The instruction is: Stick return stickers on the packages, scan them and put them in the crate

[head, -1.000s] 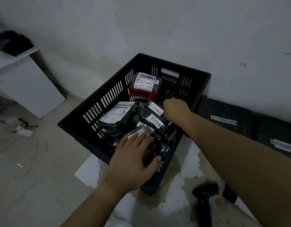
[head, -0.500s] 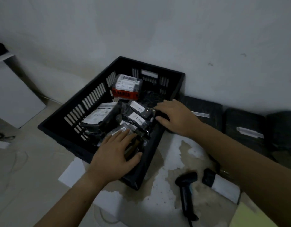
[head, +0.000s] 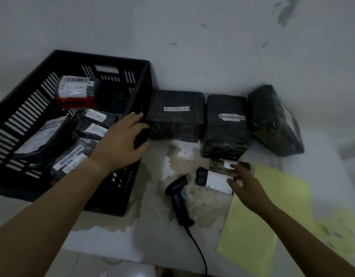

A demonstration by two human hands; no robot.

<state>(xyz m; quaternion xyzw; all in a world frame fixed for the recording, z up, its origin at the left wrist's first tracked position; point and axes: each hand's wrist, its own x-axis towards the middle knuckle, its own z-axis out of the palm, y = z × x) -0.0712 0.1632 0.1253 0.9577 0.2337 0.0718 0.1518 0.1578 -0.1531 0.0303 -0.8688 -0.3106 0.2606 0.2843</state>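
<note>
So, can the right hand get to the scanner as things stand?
Probably yes. The scanner lies uncovered just left of the right hand. Only a small white-labelled packet sits between them, and it looks low enough to reach over.

Black crate (head: 22, 116) w/ RETURN-labelled pkgs (head: 76, 90), left; three black-wrapped pkgs (head: 175, 116) in row beside it; scanner (head: 178, 194) lying in front.
</note>
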